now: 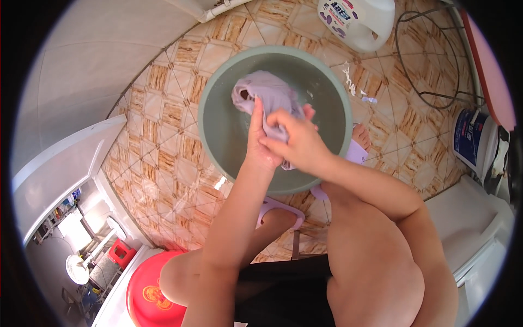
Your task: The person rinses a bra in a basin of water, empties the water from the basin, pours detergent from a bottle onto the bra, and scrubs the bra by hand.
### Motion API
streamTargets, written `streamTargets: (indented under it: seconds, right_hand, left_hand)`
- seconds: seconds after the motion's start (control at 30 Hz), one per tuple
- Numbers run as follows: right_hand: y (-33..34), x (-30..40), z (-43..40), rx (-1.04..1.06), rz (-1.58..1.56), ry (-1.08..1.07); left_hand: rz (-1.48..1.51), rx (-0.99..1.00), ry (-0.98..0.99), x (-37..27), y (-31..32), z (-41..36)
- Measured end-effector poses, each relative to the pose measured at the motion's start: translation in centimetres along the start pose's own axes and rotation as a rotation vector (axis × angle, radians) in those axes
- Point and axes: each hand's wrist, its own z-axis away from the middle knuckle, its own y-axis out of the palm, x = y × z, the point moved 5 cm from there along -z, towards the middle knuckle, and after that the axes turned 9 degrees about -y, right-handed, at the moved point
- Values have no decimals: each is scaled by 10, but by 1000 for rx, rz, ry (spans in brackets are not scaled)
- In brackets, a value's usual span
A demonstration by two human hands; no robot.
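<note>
A wet lilac garment is bunched up above a round grey-green plastic basin on the floor. It lies across the upturned palm of my left hand, whose thumb points away from me along the cloth. The fingertips of that hand show past the garment's right side. From the right, my right hand presses over the cloth with bent fingers, its thumb near the base of my left palm. Both hands are over the inside of the basin, and the garment's far end has a dark opening in it.
A white detergent jug stands beyond the basin. Right of it are a wire rack and a blue-and-white bucket. A red plastic basin lies by my left knee, near an open door. White scraps litter the tiles.
</note>
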Motion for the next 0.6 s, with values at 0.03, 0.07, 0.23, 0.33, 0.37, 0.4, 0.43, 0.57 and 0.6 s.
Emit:
streamTargets:
  seconds: [0.03, 0.07, 0.23, 0.33, 0.37, 0.4, 0.43, 0.57, 0.6]
  right_hand:
    - [1, 6, 4, 1, 1, -3]
    - [1, 21, 6, 3, 183, -210]
    - [10, 32, -12, -73, 526, -553]
    - [-13, -5, -50, -304, 606, -424]
    - [-10, -4, -47, -300, 604, -423]
    - [-5, -4, -41, -331, 558, -366]
    - [-5, 0, -34, -362, 527, -312]
    - [28, 14, -5, -76, 428, -496]
    - [14, -12, -19, -91, 563, -382]
  left_hand:
    - [-1, 3, 3, -6, -8, 1]
    - [169, 65, 58, -20, -24, 1]
    - [-225, 249, 558, -3, 4, 11]
    - [-139, -240, 446, -14, -22, 12]
    - [-186, -346, 399, -17, -20, 11]
    - [-259, -290, 381, -15, -12, 18]
    - [-257, -285, 376, -13, -9, 16]
    - [-1, -310, 268, -4, 14, 19]
    - [-28, -237, 274, 7, -14, 7]
